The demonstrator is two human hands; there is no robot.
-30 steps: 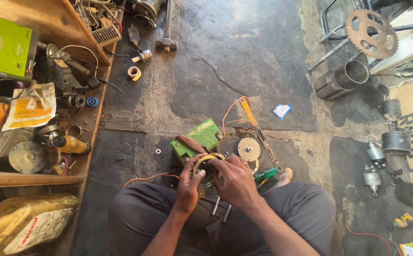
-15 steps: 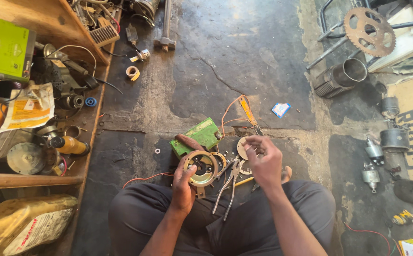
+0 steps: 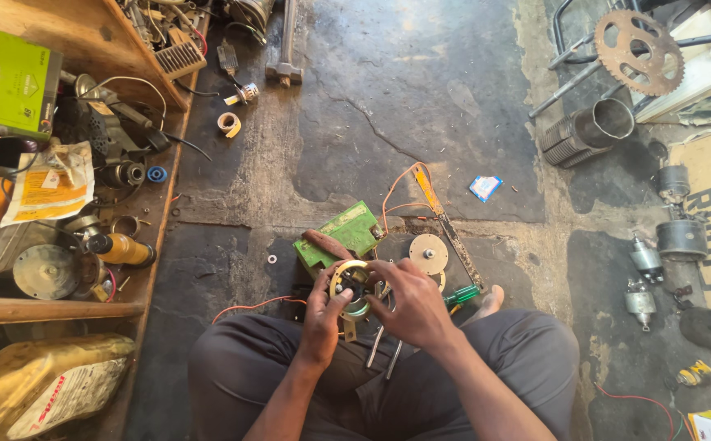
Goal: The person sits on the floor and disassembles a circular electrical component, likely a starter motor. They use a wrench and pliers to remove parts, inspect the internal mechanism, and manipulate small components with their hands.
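My left hand [image 3: 325, 314] grips a round ring-shaped part [image 3: 350, 282] with a copper-wound rim, held over my lap. My right hand [image 3: 413, 304] is on the same part from the right, its fingers curled over the ring's edge. Thin metal tools [image 3: 380, 347] hang down below my hands. Just beyond lie a green circuit board [image 3: 343, 231] with a brown-handled tool [image 3: 328, 244] across it, a round metal disc [image 3: 428, 254] and a green-handled screwdriver [image 3: 461, 296].
A long yellow-ended blade [image 3: 445, 224] and orange wires [image 3: 396, 192] lie on the dark stone floor. A wooden shelf [image 3: 70, 220] of parts stands left, a gold oil can [image 3: 45, 388] below. A sprocket [image 3: 637, 51], metal cylinder [image 3: 588, 131] and small motors [image 3: 657, 253] sit right.
My right hand was out at the round metal disc half a second ago; it has come back left onto the ring-shaped part that my left hand holds.
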